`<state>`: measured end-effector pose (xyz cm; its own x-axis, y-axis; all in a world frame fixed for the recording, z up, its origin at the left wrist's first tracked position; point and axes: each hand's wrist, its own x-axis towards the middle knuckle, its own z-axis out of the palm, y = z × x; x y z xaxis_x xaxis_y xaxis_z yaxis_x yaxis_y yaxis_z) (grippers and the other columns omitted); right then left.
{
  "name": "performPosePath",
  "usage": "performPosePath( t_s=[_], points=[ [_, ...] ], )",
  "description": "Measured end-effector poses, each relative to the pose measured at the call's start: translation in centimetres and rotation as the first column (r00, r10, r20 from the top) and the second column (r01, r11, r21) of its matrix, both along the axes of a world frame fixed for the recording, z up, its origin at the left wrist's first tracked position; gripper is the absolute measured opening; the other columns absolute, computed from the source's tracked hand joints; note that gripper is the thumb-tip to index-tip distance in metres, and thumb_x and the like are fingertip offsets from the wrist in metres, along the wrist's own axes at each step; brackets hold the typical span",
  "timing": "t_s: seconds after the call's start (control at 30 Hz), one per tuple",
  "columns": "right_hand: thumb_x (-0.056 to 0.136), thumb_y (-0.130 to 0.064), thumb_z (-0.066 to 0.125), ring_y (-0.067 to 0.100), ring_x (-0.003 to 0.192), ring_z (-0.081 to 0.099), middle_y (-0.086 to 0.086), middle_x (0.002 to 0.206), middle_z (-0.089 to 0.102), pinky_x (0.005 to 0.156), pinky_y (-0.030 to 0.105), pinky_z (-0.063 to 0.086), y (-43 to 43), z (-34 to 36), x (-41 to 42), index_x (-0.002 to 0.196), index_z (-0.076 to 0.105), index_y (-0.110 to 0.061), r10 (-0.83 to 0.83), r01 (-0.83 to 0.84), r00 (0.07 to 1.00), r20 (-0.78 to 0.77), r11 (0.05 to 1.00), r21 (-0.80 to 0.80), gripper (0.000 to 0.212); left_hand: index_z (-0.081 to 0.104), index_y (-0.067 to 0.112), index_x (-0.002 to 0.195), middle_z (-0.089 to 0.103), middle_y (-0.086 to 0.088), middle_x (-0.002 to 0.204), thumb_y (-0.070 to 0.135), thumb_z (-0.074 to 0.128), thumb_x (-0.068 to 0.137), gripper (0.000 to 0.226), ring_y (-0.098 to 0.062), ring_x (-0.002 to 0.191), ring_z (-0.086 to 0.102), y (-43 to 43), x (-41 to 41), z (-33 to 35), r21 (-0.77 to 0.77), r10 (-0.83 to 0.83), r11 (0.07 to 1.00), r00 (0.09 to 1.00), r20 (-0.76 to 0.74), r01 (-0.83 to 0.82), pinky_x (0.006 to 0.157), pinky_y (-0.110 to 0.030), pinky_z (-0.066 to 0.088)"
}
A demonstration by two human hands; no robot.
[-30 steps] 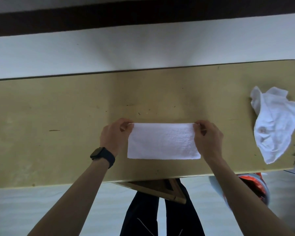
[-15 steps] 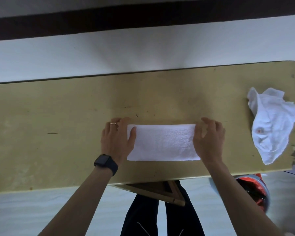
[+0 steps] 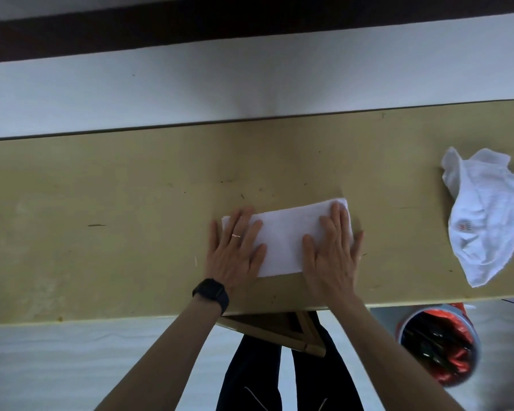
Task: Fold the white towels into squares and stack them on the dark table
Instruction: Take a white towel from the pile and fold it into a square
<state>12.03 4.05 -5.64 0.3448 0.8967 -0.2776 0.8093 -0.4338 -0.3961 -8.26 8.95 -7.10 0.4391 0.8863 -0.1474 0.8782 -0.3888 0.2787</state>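
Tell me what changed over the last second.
Both hands let go of the far corners of the folded towel and slid inward: the left hand and right hand now press flat on its ends. The crumpled towel on the table stayed put.

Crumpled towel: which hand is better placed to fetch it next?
Right, probably. The crumpled towel lies far right on the table, nearest the right hand; the left hand would cross the folded towel.

Left hand point(image 3: 235, 250) flat, fingers point(image 3: 257, 229) spread over folded towel's point(image 3: 282, 238) left end; right hand point(image 3: 331, 250) flat on right end. Crumpled towel point(image 3: 487, 221) well right of fingers, on table point(image 3: 101, 232).
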Motion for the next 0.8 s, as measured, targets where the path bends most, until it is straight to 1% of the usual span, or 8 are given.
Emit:
performPosePath(
  t_s=[0.2,0.37,0.43,0.47,0.53,0.6,0.7,0.8],
  points=[
    [0.099,-0.051,0.038,0.029,0.150,0.009,0.003,0.162,0.023,0.118,0.061,0.006,8.1,1.2,1.6,0.138,0.051,-0.040,0.293,-0.310,0.926,0.237,0.950,0.037,0.042,0.056,0.032,0.126,0.061,-0.002,0.117,0.048,0.047,0.092,0.039,-0.028,0.103,0.055,-2.3,0.3,3.5,-0.015,0.140,0.990,0.985,-0.099,-0.142,0.096,-0.041,0.031],
    [0.100,-0.047,0.033,0.025,0.151,0.003,-0.003,0.164,0.016,0.118,0.057,-0.001,10.3,1.7,-0.1,0.148,0.034,-0.045,0.505,-0.502,0.846,0.171,0.863,-0.062,0.048,0.064,0.031,0.117,0.067,0.003,0.089,0.040,0.060,0.087,0.031,-0.027,0.088,0.059,-4.7,1.1,3.8,-0.009,0.105,0.994,0.994,0.006,-0.105,0.083,-0.038,0.042],
    [0.099,-0.044,0.035,0.024,0.151,0.013,-0.003,0.163,0.024,0.120,0.055,0.008,8.0,2.0,0.1,0.151,0.035,-0.036,0.467,-0.475,0.871,0.155,0.880,0.022,0.052,0.064,0.032,0.115,0.066,-0.001,0.095,0.041,0.056,0.088,0.030,-0.029,0.089,0.058,-4.7,0.8,3.8,0.026,0.087,0.996,0.996,-0.007,-0.087,0.084,-0.039,0.043],
    [0.099,-0.042,0.040,0.024,0.149,0.022,-0.001,0.160,0.032,0.119,0.054,0.016,6.2,2.1,0.5,0.149,0.041,-0.029,0.423,-0.438,0.894,0.147,0.894,0.097,0.052,0.063,0.033,0.117,0.065,-0.004,0.106,0.042,0.053,0.089,0.031,-0.030,0.096,0.058,-4.6,0.5,3.8,0.048,0.072,0.996,0.997,-0.020,-0.071,0.089,-0.040,0.044],
    [0.096,-0.042,0.051,0.026,0.145,0.036,0.004,0.154,0.043,0.115,0.053,0.027,2.0,2.0,1.4,0.142,0.052,-0.016,0.381,-0.404,0.914,0.137,0.882,0.245,0.053,0.060,0.031,0.127,0.055,-0.006,0.137,0.047,0.052,0.091,0.040,-0.030,0.121,0.050,-4.3,-0.4,3.2,0.074,-0.032,0.997,0.999,-0.006,0.032,0.105,-0.045,0.039],
    [0.094,-0.050,0.052,0.026,0.144,0.037,0.007,0.154,0.043,0.113,0.055,0.030,-2.3,1.3,2.6,0.141,0.054,-0.010,0.458,-0.484,0.875,0.155,0.833,0.267,0.062,0.053,0.027,0.139,0.038,-0.003,0.156,0.055,0.055,0.090,0.057,-0.027,0.142,0.035,-4.3,-1.3,2.3,0.057,-0.223,0.973,0.975,0.023,0.222,0.116,-0.050,0.028],
    [0.091,-0.061,0.052,0.020,0.148,0.029,0.004,0.159,0.033,0.114,0.058,0.028,-7.1,0.4,3.4,0.149,0.043,-0.011,0.586,-0.603,0.798,0.142,0.784,0.147,0.077,0.036,0.019,0.152,0.025,-0.003,0.162,0.067,0.054,0.086,0.083,-0.024,0.150,0.023,-4.9,-2.3,0.9,0.021,-0.445,0.894,0.894,-0.050,0.447,0.117,-0.054,0.023],
    [0.088,-0.037,0.068,0.019,0.145,0.035,0.003,0.157,0.038,0.115,0.050,0.030,-10.0,-0.3,3.4,0.147,0.047,-0.015,0.613,-0.644,0.761,0.210,0.752,0.138,0.066,0.043,0.017,0.143,0.039,-0.007,0.154,0.047,0.066,0.086,0.069,-0.028,0.141,0.037,-6.1,-2.5,0.2,0.135,-0.526,0.836,0.847,-0.081,0.532,0.113,-0.051,0.030]
  ],
)
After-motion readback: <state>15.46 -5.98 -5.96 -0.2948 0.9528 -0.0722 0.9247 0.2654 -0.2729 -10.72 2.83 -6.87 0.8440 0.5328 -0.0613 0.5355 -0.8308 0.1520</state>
